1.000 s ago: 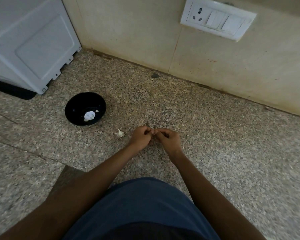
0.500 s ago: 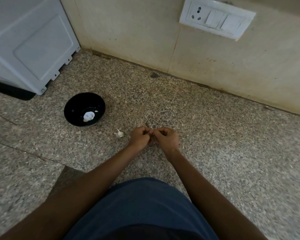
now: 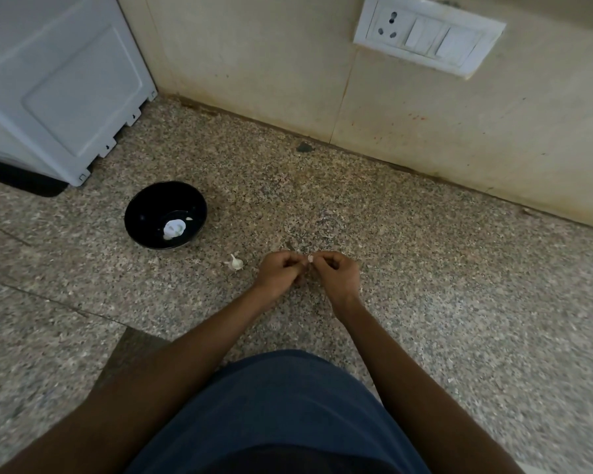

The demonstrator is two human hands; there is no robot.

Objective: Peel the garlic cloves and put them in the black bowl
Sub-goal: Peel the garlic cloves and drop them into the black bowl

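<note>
Head view: both hands' grips, left hand (image 3: pixel 278 272) and right hand (image 3: pixel 338 276), pinch one garlic clove (image 3: pixel 310 258); one black bowl (image 3: pixel 141 217).

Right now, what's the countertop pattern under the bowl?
Speckled granite, beige-grey with dark flecks, on the countertop around the black bowl. Head view shows it.

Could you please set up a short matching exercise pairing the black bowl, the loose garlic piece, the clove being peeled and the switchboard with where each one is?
Things:
1. black bowl
2. loose garlic piece
3. clove being peeled
4. switchboard

Places:
A. pinched between the left hand and right hand
B. on the wall
C. on the counter between bowl and hands
D. on the counter near the white appliance

Pairs: 1-D, 2-C, 3-A, 4-B
</note>
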